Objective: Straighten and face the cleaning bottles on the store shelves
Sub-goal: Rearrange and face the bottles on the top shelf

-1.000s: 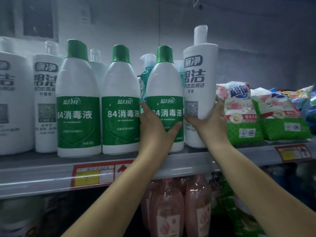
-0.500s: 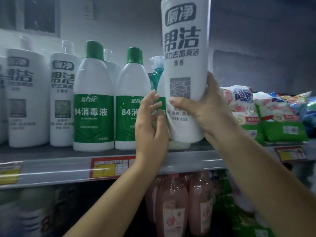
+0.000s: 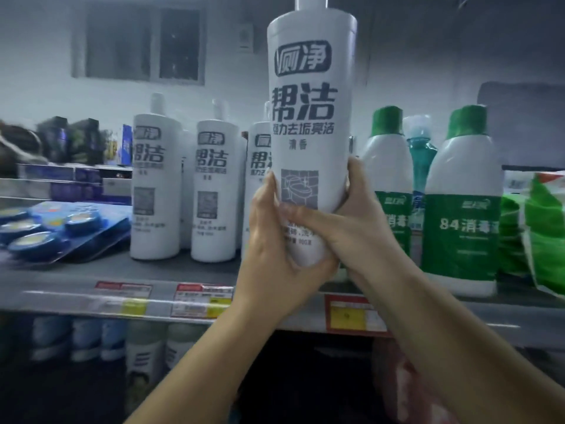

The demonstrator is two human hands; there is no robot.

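A tall white toilet-cleaner bottle (image 3: 310,117) with dark lettering is held upright in the air in front of the shelf, label facing me. My left hand (image 3: 275,240) wraps its base from the left and below. My right hand (image 3: 351,221) grips its lower part from the right, thumb across the label. Behind it, three matching white bottles (image 3: 156,191) stand in a row on the shelf (image 3: 76,280); the third is partly hidden. Green-capped white disinfectant bottles (image 3: 461,209) stand to the right.
A teal bottle (image 3: 420,166) stands behind the green-capped ones. Green bagged goods (image 3: 541,228) lie at the far right. A blue blister pack of round blocks (image 3: 52,228) lies at the left. Price tags (image 3: 201,299) line the shelf edge; more bottles stand below.
The white bottle was lifted off the shelf from beside the green-capped bottles and carried left. My left hand left the green-label bottle and joined the grip. The view swung left.
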